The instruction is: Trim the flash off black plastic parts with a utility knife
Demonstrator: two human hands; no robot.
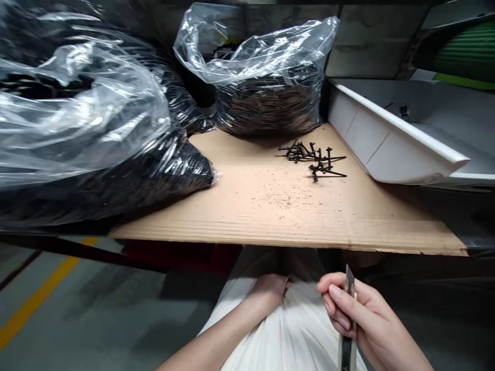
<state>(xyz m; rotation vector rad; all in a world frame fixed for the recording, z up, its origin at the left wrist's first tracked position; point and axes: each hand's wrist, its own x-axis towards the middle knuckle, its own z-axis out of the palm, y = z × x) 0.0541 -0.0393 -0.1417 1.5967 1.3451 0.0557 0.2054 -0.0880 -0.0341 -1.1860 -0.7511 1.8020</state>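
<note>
My right hand (358,314) is closed around a utility knife (349,330), its blade pointing up, held low in front of my lap below the table edge. My left hand (269,289) rests on the white cloth (294,335) over my lap, its fingers curled down into the fabric under the table edge, and what they hold, if anything, is hidden. On the cardboard sheet (270,206) covering the table lies a small heap of black screws (314,157), well away from both hands.
A large clear plastic bag of black parts (96,149) fills the left of the table. A second open bag of black screws (266,98) stands at the back. A white tray (402,139) lies at the right. Grey floor with a yellow line (38,296) lies lower left.
</note>
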